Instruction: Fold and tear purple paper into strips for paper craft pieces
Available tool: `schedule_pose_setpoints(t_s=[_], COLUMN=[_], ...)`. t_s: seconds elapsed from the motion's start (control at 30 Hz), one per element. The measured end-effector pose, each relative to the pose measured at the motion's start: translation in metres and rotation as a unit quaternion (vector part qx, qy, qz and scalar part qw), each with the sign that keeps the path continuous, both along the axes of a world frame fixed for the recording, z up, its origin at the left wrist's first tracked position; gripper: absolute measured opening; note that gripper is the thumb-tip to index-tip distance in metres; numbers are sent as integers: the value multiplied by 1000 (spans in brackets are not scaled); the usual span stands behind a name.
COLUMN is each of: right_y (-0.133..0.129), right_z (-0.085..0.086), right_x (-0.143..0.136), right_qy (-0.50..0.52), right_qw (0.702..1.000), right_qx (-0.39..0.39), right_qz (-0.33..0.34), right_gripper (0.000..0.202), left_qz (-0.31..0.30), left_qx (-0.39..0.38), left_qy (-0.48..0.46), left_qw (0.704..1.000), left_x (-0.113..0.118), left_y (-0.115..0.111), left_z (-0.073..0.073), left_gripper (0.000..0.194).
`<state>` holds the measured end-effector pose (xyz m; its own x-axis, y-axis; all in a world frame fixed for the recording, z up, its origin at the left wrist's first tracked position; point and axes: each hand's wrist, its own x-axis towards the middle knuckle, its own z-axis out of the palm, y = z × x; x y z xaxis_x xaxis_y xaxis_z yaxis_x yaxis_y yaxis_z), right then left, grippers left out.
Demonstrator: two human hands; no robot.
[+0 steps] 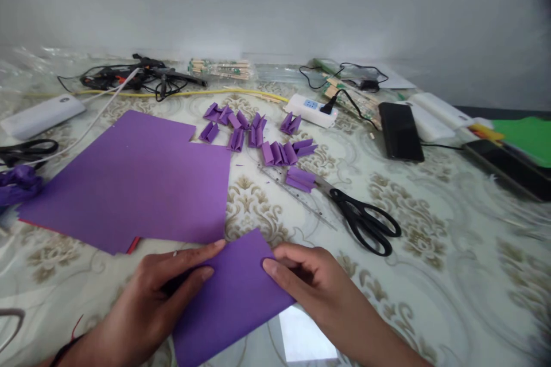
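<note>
A piece of purple paper (235,304) is held low over the near part of the table, between my two hands. My left hand (167,287) pinches its left edge with thumb and fingers. At the right edge, my right hand (307,275) grips the same paper, thumb on top and fingers behind. Just beyond lies a large purple sheet (146,178) with cut-out corners, and red shows under its near edge. Several small folded purple paper pieces (256,129) stand past it. Black-handled scissors (365,218) rest to the right, their blades partly under one folded piece (300,179).
A clear ruler (301,200) lies beside the scissors. Farther back are a white power strip (312,110), a yellow cable (193,93) and black cords. Phones (400,132) and green paper (523,137) sit right. At left are a white power bank (43,114) and other scissors (28,152).
</note>
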<state>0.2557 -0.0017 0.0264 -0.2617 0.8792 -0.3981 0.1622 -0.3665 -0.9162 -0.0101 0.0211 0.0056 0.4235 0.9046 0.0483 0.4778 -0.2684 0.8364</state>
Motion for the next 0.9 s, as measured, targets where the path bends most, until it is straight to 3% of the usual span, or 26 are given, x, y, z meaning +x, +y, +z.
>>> schedule_pose_setpoints(t_s=[0.2,0.37,0.6,0.77,0.9], right_y=[-1,1,1,2,5], right_z=[-7,-6,-5,-5,-8], right_x=[-6,-5,-1,3,4], right_qy=[99,70,42,19,60], right_qw=[993,995,998,1000,998], right_qx=[-51,-38,-39,-2,-15], right_qz=[-33,-59,-32,-20,-15], right_gripper=[49,51,50,55,55], left_qz=[51,60,75,94,106], left_qx=[33,42,18,58,59], left_qy=[-23,-30,-12,-23,-19], left_qw=[998,997,997,994,992], left_x=[3,4,-2,2,3], left_y=[2,2,1,3,4], left_z=[4,4,-6,-2,0], left_gripper=[42,43,45,35,34])
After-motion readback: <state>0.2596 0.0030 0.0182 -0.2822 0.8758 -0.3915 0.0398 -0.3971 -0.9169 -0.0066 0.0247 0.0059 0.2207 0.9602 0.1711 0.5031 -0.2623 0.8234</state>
